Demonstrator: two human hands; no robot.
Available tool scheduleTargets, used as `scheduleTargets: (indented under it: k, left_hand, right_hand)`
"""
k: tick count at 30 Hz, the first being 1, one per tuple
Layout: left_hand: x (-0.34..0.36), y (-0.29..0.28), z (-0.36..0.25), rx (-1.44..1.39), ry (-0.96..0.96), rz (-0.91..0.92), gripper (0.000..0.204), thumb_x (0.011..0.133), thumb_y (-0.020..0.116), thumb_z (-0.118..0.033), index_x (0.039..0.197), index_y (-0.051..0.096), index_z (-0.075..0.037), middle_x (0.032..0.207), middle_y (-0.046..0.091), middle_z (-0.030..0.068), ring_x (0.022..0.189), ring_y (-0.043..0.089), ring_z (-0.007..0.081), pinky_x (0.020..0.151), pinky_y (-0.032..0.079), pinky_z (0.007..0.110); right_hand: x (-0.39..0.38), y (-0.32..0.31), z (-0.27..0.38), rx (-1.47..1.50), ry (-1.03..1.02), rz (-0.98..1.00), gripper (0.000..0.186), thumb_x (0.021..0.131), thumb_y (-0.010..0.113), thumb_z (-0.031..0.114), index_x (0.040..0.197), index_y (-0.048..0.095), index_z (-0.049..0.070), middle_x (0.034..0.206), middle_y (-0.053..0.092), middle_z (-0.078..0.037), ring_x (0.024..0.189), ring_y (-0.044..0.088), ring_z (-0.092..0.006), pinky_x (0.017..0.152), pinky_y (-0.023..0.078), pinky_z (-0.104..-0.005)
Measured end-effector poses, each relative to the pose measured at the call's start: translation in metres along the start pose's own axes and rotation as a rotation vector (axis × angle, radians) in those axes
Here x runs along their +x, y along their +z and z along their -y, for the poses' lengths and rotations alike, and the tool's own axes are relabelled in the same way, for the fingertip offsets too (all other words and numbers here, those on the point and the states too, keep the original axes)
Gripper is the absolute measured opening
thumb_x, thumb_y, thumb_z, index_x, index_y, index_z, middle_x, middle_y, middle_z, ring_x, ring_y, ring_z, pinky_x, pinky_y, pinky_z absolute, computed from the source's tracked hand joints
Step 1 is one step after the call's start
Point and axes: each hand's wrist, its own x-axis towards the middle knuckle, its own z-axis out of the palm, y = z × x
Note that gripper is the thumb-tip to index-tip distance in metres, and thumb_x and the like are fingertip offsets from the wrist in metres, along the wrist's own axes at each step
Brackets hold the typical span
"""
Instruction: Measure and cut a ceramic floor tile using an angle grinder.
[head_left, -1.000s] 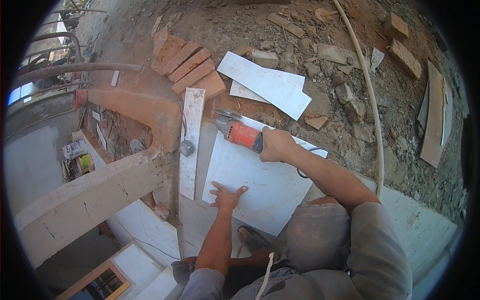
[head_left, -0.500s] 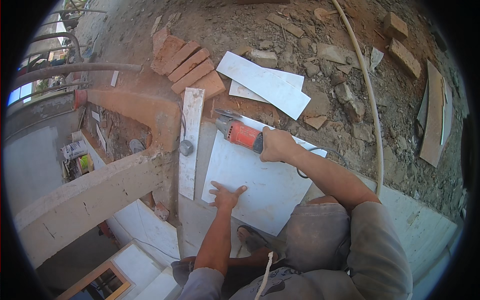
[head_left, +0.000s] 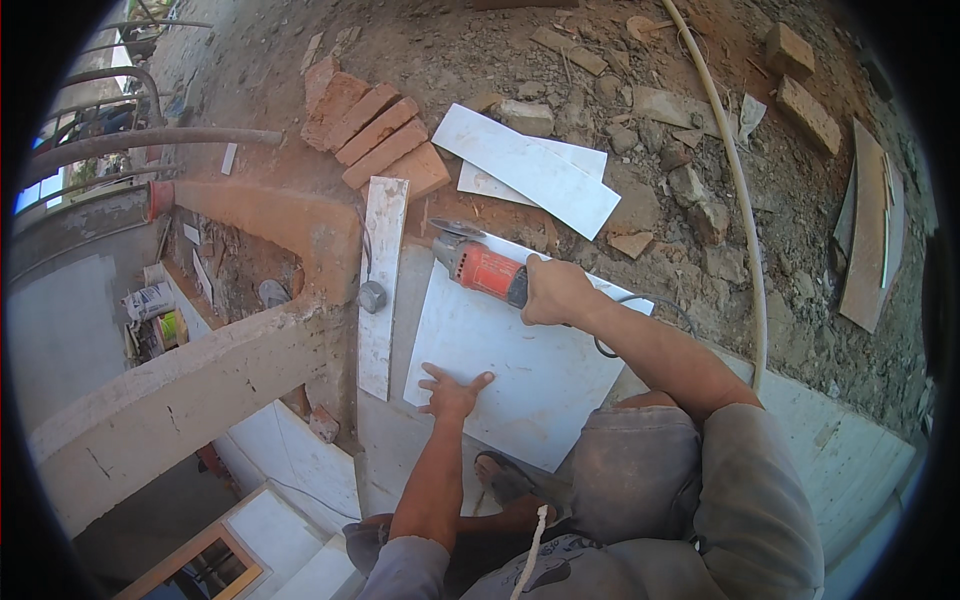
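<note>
A large white tile (head_left: 530,375) lies flat in front of me. Around the rear of a red angle grinder (head_left: 488,272) my right hand (head_left: 556,290) is closed. The grinder's disc is at the tile's far left corner; whether it touches the tile I cannot tell. My left hand (head_left: 452,392) rests on the tile near its left edge, fingers spread. To the left lies a narrow white strip (head_left: 383,325) with a small grey hammer head or weight (head_left: 372,296) on it. Two cut white tile pieces (head_left: 530,170) lie crossed beyond the grinder.
Several red bricks (head_left: 380,135) sit at the far left of the tile. A pale hose (head_left: 740,180) runs over rubble at right. A concrete beam (head_left: 180,400) borders a drop on the left. Brown tile offcuts (head_left: 866,235) lie far right. The grinder's black cord (head_left: 640,297) loops behind my right wrist.
</note>
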Motion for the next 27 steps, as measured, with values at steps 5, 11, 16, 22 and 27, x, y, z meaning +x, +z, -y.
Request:
scheduleTargets:
  k: [5, 11, 16, 22, 27]
  left_hand:
    - [-0.0028, -0.0019, -0.0022, 0.004, -0.007, 0.002, 0.147, 0.058, 0.074, -0.076, 0.15, -0.009, 0.003, 0.151, 0.01, 0.0404, 0.136, 0.035, 0.0466, 0.111, 0.011, 0.069]
    - [-0.0025, -0.0026, -0.0023, -0.003, -0.01, -0.001, 0.147, 0.058, 0.074, -0.076, 0.15, -0.01, 0.003, 0.151, 0.01, 0.0402, 0.136, 0.036, 0.0468, 0.111, 0.01, 0.068]
    - [-0.003, -0.0032, -0.0034, -0.01, -0.016, 0.0, 0.148, 0.058, 0.075, -0.075, 0.15, -0.011, 0.003, 0.151, 0.009, 0.0401, 0.134, 0.038, 0.0471, 0.111, 0.009, 0.068]
    - [-0.003, -0.0036, -0.0036, -0.006, -0.016, 0.008, 0.148, 0.058, 0.075, -0.075, 0.15, -0.011, 0.003, 0.151, 0.009, 0.0401, 0.133, 0.039, 0.0473, 0.111, 0.009, 0.068]
    - [-0.0038, -0.0031, -0.0032, 0.005, -0.012, 0.014, 0.147, 0.059, 0.074, -0.076, 0.149, -0.011, 0.004, 0.151, 0.009, 0.0405, 0.135, 0.037, 0.0474, 0.111, 0.01, 0.068]
  right_hand:
    - [-0.0013, -0.0018, 0.0002, 0.005, 0.012, 0.014, 0.049, 0.061, 0.07, 0.018, 0.099, 0.055, -0.009, 0.085, 0.067, -0.026, 0.082, 0.068, -0.0386, 0.073, 0.055, -0.0418]
    - [-0.0014, -0.0011, 0.0, 0.001, 0.011, 0.006, 0.049, 0.061, 0.069, 0.018, 0.099, 0.055, -0.009, 0.085, 0.067, -0.026, 0.081, 0.068, -0.0386, 0.073, 0.055, -0.0419]
    - [-0.0033, -0.003, 0.0006, 0.002, 0.018, 0.016, 0.048, 0.061, 0.069, 0.018, 0.099, 0.055, -0.009, 0.085, 0.067, -0.026, 0.081, 0.068, -0.0385, 0.073, 0.055, -0.0419]
    - [-0.0045, -0.0032, 0.0013, -0.006, 0.02, 0.01, 0.048, 0.06, 0.069, 0.018, 0.099, 0.055, -0.008, 0.085, 0.067, -0.025, 0.081, 0.068, -0.0382, 0.073, 0.055, -0.042]
    - [-0.0049, -0.0041, 0.0009, 0.009, 0.02, 0.011, 0.048, 0.06, 0.069, 0.018, 0.099, 0.056, -0.008, 0.085, 0.067, -0.025, 0.081, 0.068, -0.0382, 0.073, 0.055, -0.0422]
